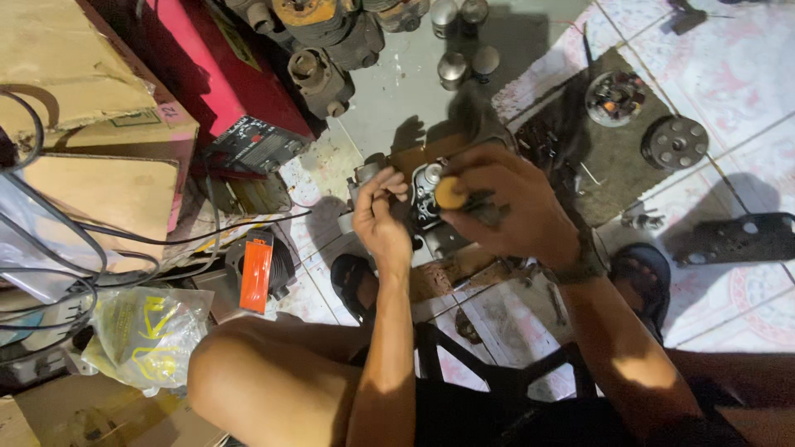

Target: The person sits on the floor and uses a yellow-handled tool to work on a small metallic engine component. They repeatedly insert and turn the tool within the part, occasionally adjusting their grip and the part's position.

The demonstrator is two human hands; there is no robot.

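Observation:
My left hand (379,217) grips the left side of a small grey metal engine part (426,186) that rests on a brown board (431,277) on the floor. My right hand (509,199) is closed around a tool with a round yellow-orange handle end (450,193), held against the top of the part. The tool's tip is hidden behind the handle and my fingers. My knees and sandalled feet (352,281) frame the work from below.
Engine cylinders (321,79) and metal pistons (454,68) lie at the top. A red machine (224,79) and cardboard boxes (99,108) stand at left, with black cables, an orange box (256,271) and a plastic bag (145,331). Round metal parts (675,142) sit on a dark mat at right.

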